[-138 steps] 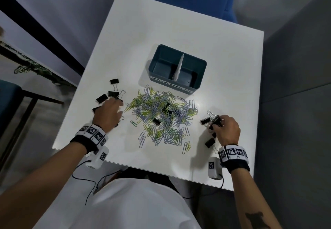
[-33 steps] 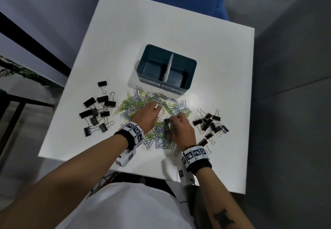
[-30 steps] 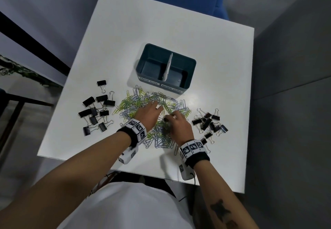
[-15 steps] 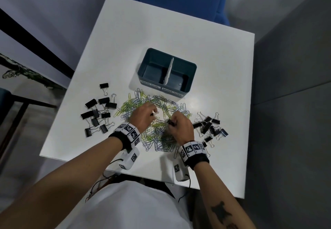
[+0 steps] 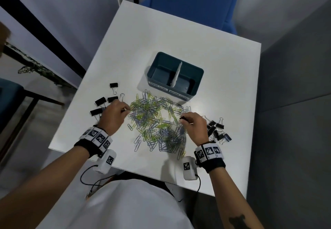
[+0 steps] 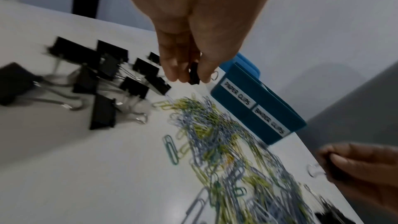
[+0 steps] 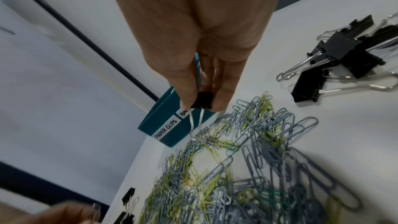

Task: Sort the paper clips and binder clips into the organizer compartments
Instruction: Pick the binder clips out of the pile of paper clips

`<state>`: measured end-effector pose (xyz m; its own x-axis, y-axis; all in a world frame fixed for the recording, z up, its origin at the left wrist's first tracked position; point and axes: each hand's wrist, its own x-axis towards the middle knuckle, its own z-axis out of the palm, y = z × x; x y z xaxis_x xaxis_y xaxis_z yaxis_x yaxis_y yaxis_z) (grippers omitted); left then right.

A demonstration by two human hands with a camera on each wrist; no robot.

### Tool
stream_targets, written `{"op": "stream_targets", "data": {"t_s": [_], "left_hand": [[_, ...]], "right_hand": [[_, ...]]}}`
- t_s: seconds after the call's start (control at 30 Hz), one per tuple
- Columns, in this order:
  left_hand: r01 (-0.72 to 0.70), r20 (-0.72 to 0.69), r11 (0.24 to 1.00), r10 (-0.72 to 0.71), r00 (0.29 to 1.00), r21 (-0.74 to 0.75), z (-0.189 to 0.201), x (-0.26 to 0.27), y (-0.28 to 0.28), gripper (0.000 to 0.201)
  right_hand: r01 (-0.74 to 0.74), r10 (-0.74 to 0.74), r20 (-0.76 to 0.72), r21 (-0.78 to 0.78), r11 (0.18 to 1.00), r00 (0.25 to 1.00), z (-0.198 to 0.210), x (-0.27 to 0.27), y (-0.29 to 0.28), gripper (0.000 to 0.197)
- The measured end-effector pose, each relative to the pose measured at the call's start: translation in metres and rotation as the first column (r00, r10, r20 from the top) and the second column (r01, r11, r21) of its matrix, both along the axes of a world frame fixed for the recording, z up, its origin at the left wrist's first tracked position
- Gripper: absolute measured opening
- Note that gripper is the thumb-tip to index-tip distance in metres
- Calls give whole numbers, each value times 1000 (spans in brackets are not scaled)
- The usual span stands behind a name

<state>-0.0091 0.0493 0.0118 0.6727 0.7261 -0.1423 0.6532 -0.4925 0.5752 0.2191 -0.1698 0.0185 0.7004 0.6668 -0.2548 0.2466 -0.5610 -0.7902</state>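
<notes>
A heap of green, grey and blue paper clips [image 5: 157, 121] lies in the middle of the white table [image 5: 179, 40]. Behind it stands a teal organizer [image 5: 198, 72] with a white divider [image 5: 176, 74] and two labelled compartments. Black binder clips lie in a left group [image 5: 102, 101] and a right group [image 5: 216, 130]. My left hand [image 5: 123, 111] pinches a small black binder clip [image 6: 193, 75] at the heap's left edge. My right hand [image 5: 183, 118] pinches another black binder clip [image 7: 202, 102] at the heap's right edge, its wire handles hanging down.
A blue chair [image 5: 193, 4] stands behind the table. Grey walls close in on both sides, and a dark frame [image 5: 26, 89] stands to the left. The table's far half is bare white surface.
Both hands have drawn apart from the middle of the paper clip heap, the left toward the left binder clips and the right toward the right ones, each holding a binder clip.
</notes>
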Motion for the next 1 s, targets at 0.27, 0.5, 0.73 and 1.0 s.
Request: {"op": "stream_targets", "data": {"t_s": [0.27,0.5,0.73,1.0], "left_hand": [[-278,-299,961,269,916,13,-2,-41,41,7],[-216,-389,976,193,901,-15,-15,-53,55,9],[11,-228,993,16,974,116,-13,-40,22,25],[176,-337,982,-187,923,-65,-25,13,-48,65]], "right_hand": [[220,-172,242,-187,957,955,-3,38,-38,19],[215,-106,281,-392,895,954,-23,64,-72,22],[224,-61,467,-303,926,882,-13,45,-76,17],[-154,311,242,-507,848,919,-28,-49,-90,25]]}}
